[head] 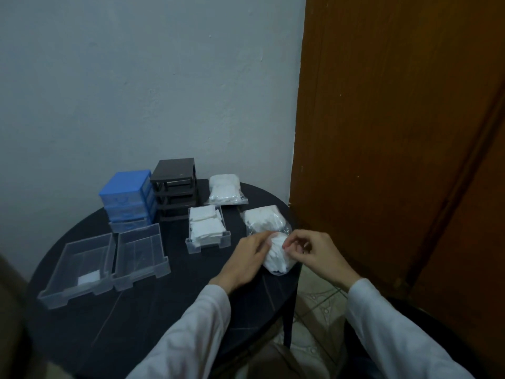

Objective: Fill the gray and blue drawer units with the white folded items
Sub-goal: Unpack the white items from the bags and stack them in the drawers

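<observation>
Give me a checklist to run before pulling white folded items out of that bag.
1. Both hands on the bag: ok; left hand and right hand pinch its top.
2. Bag opened: cannot tell.
3. Free drawer ready: ok; the middle clear drawer looks empty.
4. Left clear drawer has room: ok; one white piece inside.
5. Drawer by the gray unit: not ok; this filled drawer is already full.
</observation>
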A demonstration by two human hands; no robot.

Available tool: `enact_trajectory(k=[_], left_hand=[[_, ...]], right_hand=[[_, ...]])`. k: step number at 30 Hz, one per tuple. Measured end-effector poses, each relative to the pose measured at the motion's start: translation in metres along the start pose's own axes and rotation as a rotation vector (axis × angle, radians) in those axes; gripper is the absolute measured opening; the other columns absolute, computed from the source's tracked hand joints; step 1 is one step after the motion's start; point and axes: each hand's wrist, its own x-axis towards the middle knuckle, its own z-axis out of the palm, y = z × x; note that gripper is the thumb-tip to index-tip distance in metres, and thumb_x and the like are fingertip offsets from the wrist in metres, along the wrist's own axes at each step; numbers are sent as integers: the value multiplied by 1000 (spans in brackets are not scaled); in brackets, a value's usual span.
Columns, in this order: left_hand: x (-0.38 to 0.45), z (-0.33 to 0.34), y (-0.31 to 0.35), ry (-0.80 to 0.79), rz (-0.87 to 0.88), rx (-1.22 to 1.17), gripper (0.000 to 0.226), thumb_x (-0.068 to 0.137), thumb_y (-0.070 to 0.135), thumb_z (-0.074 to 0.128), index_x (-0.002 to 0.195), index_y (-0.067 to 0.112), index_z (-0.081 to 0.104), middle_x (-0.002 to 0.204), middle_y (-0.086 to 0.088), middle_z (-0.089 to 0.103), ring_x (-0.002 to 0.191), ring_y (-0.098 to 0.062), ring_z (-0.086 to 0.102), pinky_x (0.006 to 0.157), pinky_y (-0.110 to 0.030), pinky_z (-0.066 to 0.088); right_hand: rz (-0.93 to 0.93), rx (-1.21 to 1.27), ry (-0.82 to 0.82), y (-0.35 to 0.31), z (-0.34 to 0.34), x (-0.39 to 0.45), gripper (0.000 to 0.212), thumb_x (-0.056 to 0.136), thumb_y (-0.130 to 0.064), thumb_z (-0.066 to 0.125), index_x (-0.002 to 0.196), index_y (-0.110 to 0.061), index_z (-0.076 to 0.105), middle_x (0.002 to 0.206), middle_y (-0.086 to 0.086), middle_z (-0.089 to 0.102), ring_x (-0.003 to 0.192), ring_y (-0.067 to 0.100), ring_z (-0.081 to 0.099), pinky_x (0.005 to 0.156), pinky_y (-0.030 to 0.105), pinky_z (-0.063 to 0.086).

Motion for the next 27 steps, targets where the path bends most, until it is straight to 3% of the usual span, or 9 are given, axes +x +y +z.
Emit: enact_trajectory(k=[5,9,12,17,21,24,27], left_hand=[[-5,1,1,0,-27,-57,37,96,20,50,133,18,51,125,0,60,113,-8,55,95,-13,39],[-7,0,0,10,-30,-41,46,89,12,57,134,16,49,128,-1,57,112,-5,50,92,-10,33],[-6,0,0,7,-24,-33,49,88,9,58,135,15,47,130,-1,56,114,-5,49,95,-10,32],[-5,-1,-1,17,-47,-30,51,88,8,57,137,12,44,135,-2,52,122,-10,48,101,-14,31],[-2,-2,-3,13,-61,-19,52,88,7,56,138,14,44,134,-2,53,123,-12,48,100,-14,31],[0,-2,-4,13,-65,-1,53,88,8,56,139,15,43,137,-3,50,126,-13,45,101,-15,29],[0,-2,-4,14,-70,-3,54,89,9,56,140,16,42,139,-2,48,127,-11,43,103,-14,27]], right_hand=[[-56,-256,68,7,16,-3,24,80,-26,70,102,-20,64,85,-12,51,73,-1,48,60,6,34],[-34,-371,123,7,20,-2,21,84,-25,66,104,-18,63,88,-9,45,78,5,46,59,8,29],[-56,-469,134,6,26,-1,20,88,-28,61,105,-19,63,91,-9,43,82,5,43,69,16,28],[-32,-456,161,7,31,3,17,93,-27,51,105,-19,59,98,-2,52,88,14,51,76,24,29],[-44,-385,119,9,24,4,10,92,-25,52,98,-18,57,90,-2,57,81,15,54,72,27,37],[-39,-316,80,10,17,2,7,93,-25,51,94,-18,53,81,-2,57,74,14,54,63,25,33],[-25,-282,74,12,15,2,11,90,-25,57,97,-18,55,86,-4,56,78,11,52,61,15,33]])
